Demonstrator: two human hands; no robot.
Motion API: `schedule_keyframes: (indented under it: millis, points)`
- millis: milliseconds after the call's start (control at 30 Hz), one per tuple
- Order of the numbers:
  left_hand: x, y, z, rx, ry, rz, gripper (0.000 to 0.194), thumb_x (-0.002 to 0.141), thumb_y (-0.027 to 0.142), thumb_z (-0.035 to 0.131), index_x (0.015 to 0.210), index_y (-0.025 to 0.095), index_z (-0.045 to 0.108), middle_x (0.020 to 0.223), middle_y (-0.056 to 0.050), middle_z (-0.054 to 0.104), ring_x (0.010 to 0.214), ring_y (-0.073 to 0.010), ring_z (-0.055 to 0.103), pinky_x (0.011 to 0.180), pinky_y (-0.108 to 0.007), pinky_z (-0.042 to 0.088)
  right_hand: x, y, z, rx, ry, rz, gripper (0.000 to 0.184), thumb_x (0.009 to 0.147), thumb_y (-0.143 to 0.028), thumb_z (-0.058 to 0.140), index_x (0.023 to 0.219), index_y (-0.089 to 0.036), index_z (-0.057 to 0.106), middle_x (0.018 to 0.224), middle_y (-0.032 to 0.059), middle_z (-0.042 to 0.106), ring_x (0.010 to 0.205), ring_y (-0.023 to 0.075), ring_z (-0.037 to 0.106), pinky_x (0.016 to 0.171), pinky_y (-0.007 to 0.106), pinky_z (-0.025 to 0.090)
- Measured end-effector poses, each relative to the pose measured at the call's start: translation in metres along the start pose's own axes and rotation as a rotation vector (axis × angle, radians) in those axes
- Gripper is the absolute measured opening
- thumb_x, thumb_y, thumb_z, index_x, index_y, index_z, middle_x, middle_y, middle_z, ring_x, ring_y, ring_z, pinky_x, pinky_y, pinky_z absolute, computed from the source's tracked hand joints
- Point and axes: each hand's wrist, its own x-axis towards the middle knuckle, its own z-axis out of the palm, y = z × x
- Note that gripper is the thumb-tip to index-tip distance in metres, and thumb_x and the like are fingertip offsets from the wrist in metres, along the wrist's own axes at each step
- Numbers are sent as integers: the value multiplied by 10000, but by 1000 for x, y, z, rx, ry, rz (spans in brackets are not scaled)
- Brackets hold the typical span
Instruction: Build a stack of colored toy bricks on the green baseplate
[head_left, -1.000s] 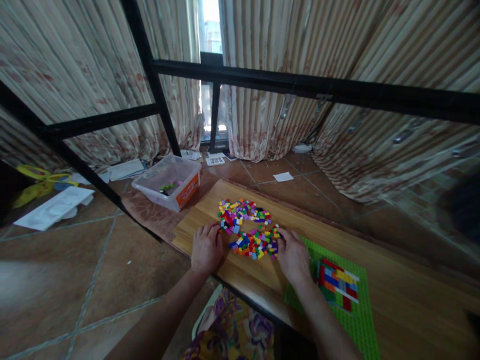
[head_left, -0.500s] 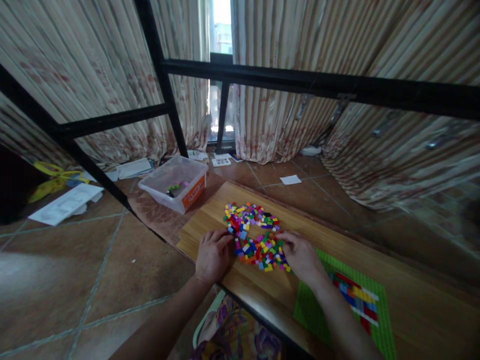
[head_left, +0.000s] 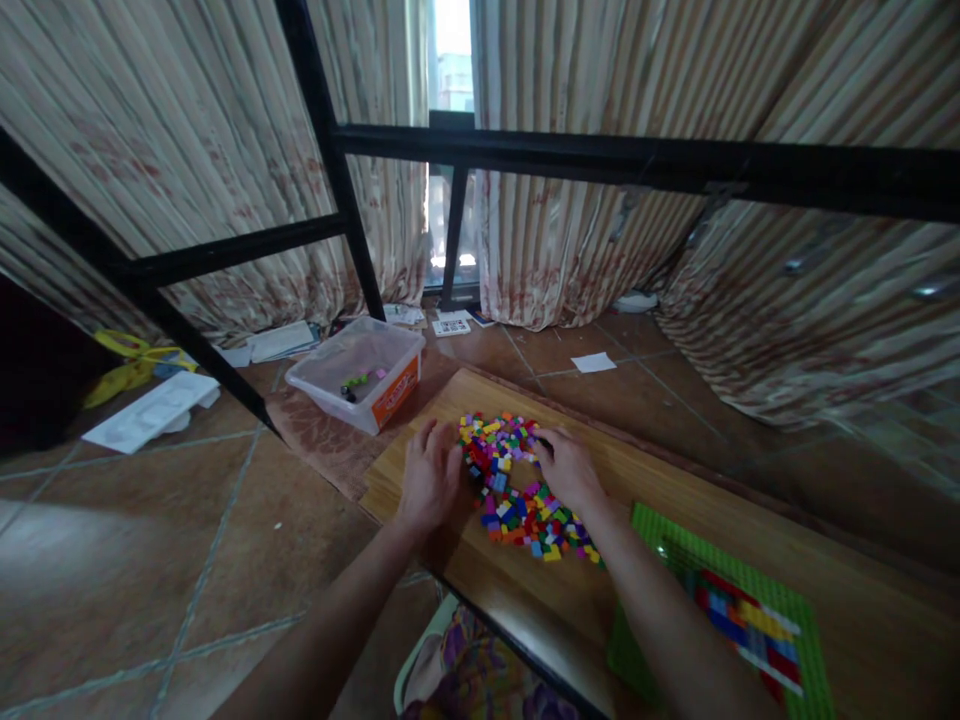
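Note:
A loose spread of small multicoloured toy building bricks [head_left: 517,520] covers part of the wooden table. At its left edge is my left hand [head_left: 427,480], fingers apart and nothing visible in them. My right hand [head_left: 571,472] reaches over the upper right of the spread with its fingers curled together among the bricks. Something dark shows at those fingertips, too small to name. Under my right forearm lies a green baseplate [head_left: 643,522], partly hidden by the arm. Red, blue, yellow and white bricks [head_left: 750,625] are built up on it.
Beyond the table's left end, a clear plastic box [head_left: 322,365] with an orange label holds a few pieces. A black metal frame [head_left: 570,148] crosses in front of the curtains. Papers [head_left: 594,362] and white packaging [head_left: 150,412] lie on the tiled floor.
Both hands have moved toward the far side of the brick spread. My left hand's fingers have spread apart. My view has shifted slightly left.

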Motion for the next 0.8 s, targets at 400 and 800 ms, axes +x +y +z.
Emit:
schedule_keyframes:
  millis: [400,800]
  points:
    - [64,0,35,-152,-404,322,436,988,401,306,1215,170,597,1281,-107,618,1231,-209,533,1095,-408,387,-43,-28,-24,98,-176,-120,251,902,-173,510,998,-259,725,1002,23,727,927,174,652,857,295,448]
    - [28,18,37,-613,-268,-93,508,965,519,338,1234,194,622,1283,-70,637,1228,-218,552,1120,-401,368,-47,-71,-4,-237,-130,-37,199,845,-328,613,994,-223,693,1057,81,679,1036,259,533,911,395,357]
